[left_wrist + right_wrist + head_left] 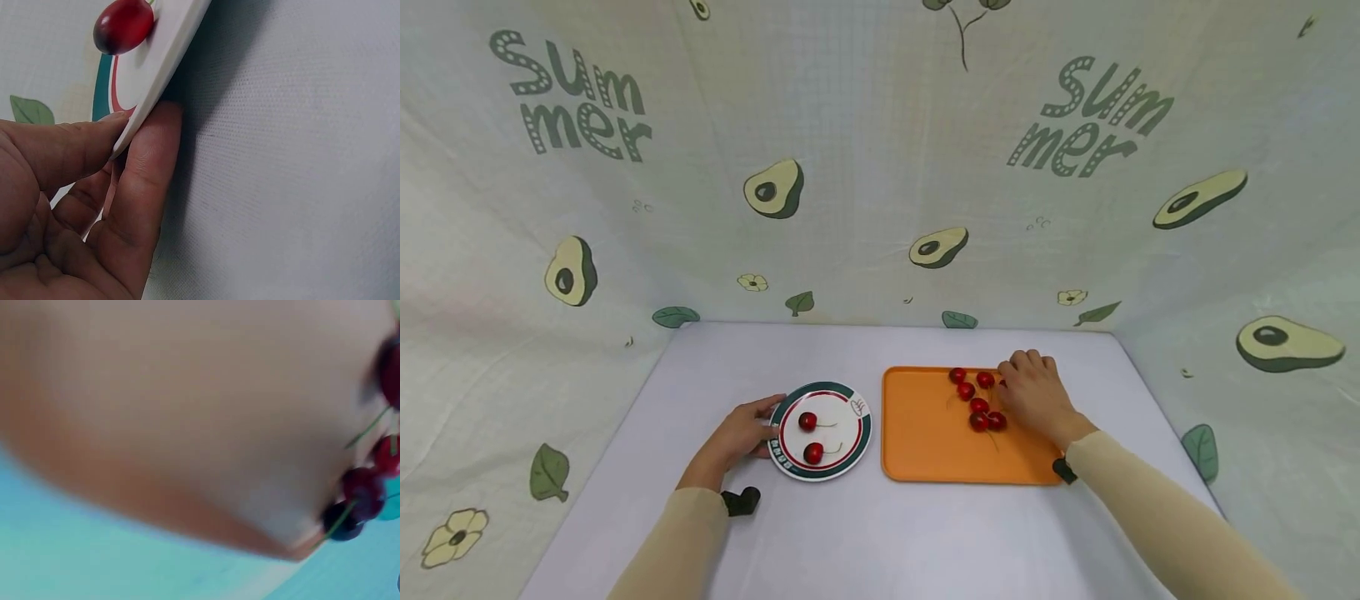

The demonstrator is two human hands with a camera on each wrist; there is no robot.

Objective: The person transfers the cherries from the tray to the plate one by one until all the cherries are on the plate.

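Observation:
My left hand [741,435] grips the left rim of a white plate [848,457] with a green and red border. In the left wrist view the thumb lies on top of the rim and fingers reach underneath. Two stemmed cherries, an upper cherry [807,422] and a lower cherry [813,453], rest on the plate. Over the right part of an orange tray [917,433], my right hand [1036,396] reaches down beside several cherries [979,406]. One dark red cherry [1003,384] shows at its fingers, partly covered. Its fingertips are hidden, so a grasp cannot be confirmed.
Plate and tray stand side by side on a white table [850,542], a narrow gap between them. A printed cloth [865,125] hangs behind the table and at both sides. Dark straps [742,501] show at the wrists.

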